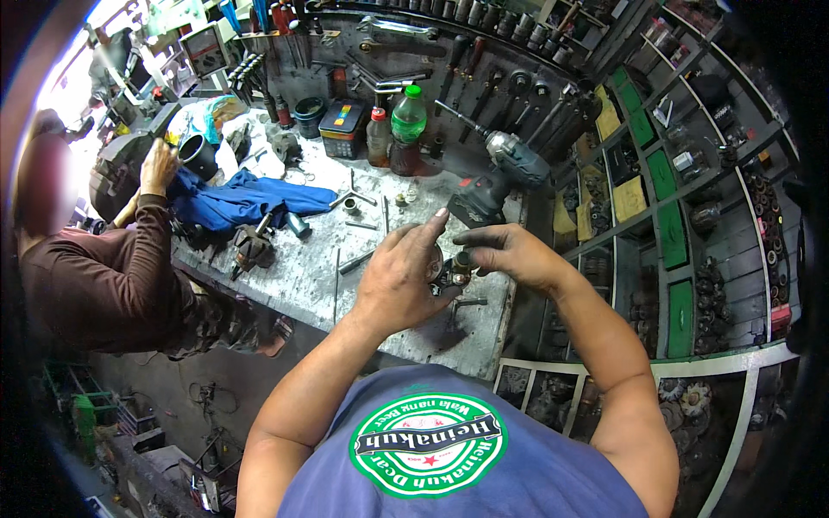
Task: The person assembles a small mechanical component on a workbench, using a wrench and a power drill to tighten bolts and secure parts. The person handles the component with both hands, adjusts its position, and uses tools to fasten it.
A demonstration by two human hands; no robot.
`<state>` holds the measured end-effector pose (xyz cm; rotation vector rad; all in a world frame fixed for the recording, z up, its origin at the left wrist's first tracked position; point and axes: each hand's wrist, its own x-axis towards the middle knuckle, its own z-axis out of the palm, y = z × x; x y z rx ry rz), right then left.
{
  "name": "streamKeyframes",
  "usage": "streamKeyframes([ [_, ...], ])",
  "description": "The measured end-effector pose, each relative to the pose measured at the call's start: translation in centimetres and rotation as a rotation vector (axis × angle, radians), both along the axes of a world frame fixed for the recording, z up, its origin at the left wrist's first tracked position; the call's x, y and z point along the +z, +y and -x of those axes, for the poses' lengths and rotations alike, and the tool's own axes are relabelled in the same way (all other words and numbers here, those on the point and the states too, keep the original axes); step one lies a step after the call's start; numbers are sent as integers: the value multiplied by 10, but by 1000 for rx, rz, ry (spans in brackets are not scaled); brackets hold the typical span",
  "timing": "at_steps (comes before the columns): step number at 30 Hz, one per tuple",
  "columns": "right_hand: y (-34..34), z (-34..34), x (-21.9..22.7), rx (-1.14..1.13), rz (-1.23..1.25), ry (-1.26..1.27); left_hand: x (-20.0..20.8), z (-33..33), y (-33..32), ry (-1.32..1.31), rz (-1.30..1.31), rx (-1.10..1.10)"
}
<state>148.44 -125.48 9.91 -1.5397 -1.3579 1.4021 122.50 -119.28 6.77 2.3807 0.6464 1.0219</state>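
Over the near right part of the workbench [302, 259], my two hands meet at a small dark metal machine part [449, 278]. My left hand [399, 274] cups it from the left, its fingers long and its thumb underneath. The thumb and fingers of my right hand [515, 256] pinch a short round metal piece [463, 261] at the part's top right. My fingers cover much of the part, so its exact kind is unclear. A cordless impact wrench [505, 173] stands just beyond my right hand. Below the part, a small T-shaped metal piece [471, 302] lies on the bench.
Loose rods, a ring [350, 205] and a greasy metal assembly [254, 246] lie left of my hands. A blue cloth [250, 197] and two bottles, one green-capped [408, 129], sit farther back. Another person [112, 268] works at left. Shelves with green drawer fronts [672, 229] flank the right.
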Motion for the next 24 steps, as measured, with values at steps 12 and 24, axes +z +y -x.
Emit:
streamKeyframes([
  [12,19,-1,-17,-29,214,120,0,-6,4,17,18,18],
  [24,15,-10,-18,-144,200,235,-4,-7,2,24,0,46],
])
